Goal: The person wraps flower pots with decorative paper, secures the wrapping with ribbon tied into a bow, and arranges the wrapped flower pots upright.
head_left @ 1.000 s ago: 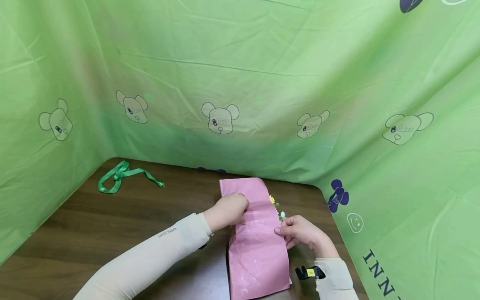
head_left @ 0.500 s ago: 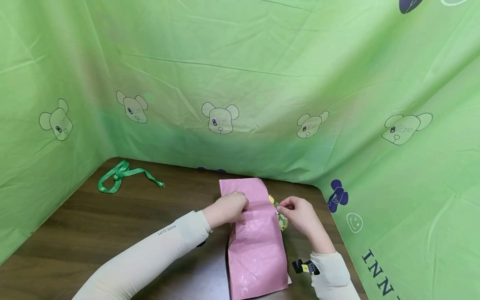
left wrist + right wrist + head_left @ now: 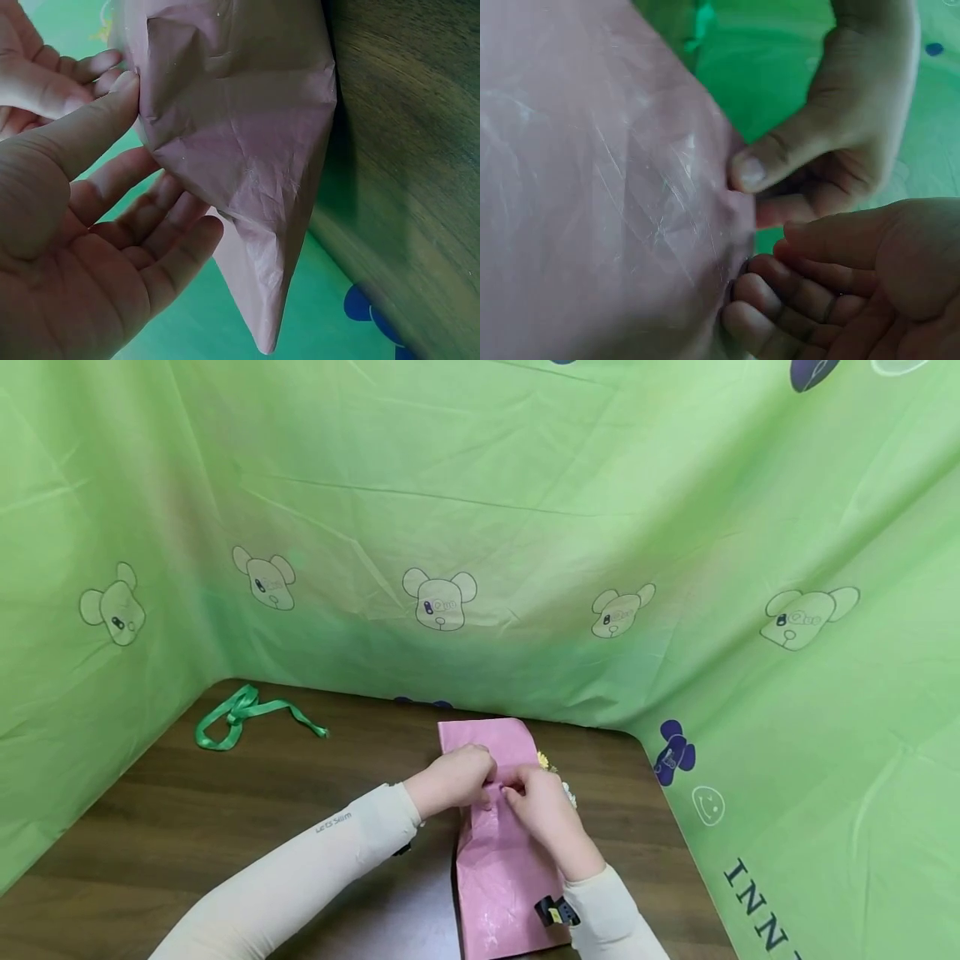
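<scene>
A long pink sheet of wrapping paper [image 3: 495, 877], creased and folded over, lies on the table in the head view. Yellow and white flowers [image 3: 543, 761] peek out past its right edge; the rest of them is hidden beneath. My left hand [image 3: 457, 777] pinches the paper's fold, its thumb [image 3: 124, 97] on top and the other fingers spread below in the left wrist view. Close beside it is my right hand [image 3: 547, 810], fingers curled and fingertips [image 3: 746, 322] touching the paper's edge in the right wrist view. Whether it pinches anything is hidden.
A looped green ribbon [image 3: 240, 714] lies at the far left of the brown wooden table [image 3: 337, 768]. A green cloth [image 3: 525, 643] printed with bear heads hangs around the back and sides. Black straps [image 3: 557, 912] sit at the wrists.
My right hand has gone from the paper's right edge to the flowers, then left across the paper to beside my left hand. The left hand has stayed in place on the paper.
</scene>
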A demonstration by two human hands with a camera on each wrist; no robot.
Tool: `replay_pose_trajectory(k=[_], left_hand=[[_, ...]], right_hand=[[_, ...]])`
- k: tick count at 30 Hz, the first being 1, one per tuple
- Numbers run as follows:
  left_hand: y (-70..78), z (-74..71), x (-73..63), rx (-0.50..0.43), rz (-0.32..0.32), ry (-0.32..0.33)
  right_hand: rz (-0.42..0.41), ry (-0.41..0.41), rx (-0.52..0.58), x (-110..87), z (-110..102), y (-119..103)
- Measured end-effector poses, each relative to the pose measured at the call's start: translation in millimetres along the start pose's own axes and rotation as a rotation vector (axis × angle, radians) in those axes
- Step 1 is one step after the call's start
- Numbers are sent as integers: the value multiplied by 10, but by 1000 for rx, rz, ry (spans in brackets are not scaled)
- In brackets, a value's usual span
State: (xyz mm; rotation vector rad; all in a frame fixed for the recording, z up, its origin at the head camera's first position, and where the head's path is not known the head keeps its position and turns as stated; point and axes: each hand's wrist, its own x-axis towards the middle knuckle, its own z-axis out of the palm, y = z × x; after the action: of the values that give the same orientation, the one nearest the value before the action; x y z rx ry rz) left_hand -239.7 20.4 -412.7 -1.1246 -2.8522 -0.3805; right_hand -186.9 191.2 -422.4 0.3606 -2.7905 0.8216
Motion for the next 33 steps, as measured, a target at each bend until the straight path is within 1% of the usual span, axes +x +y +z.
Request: replay_pose_trajectory(k=[4,11,14,19,24,27,33], left_hand=[[0,17,-7,0,1,-9],[-18,48,2,10,-2,-16],[-24,42,-7,24,-2,-21],[-14,-2,-39,47,-22,-58],[13,-41,-67,38,-35,-92],[12,-34,-79,47,-27,-95],[-18,-31,-91,59,25,-64]], right_hand=[[-16,-5,-46,3,57,6],[-58,0,-51,18,48,11],[-71,-13,-56,11,40,28],[-89,-46,-61,14,29,51],[-112,-56,-74,21,19,61],[-118,-66,-94,28,26,65],[-115,-82,-100,41,29,46]])
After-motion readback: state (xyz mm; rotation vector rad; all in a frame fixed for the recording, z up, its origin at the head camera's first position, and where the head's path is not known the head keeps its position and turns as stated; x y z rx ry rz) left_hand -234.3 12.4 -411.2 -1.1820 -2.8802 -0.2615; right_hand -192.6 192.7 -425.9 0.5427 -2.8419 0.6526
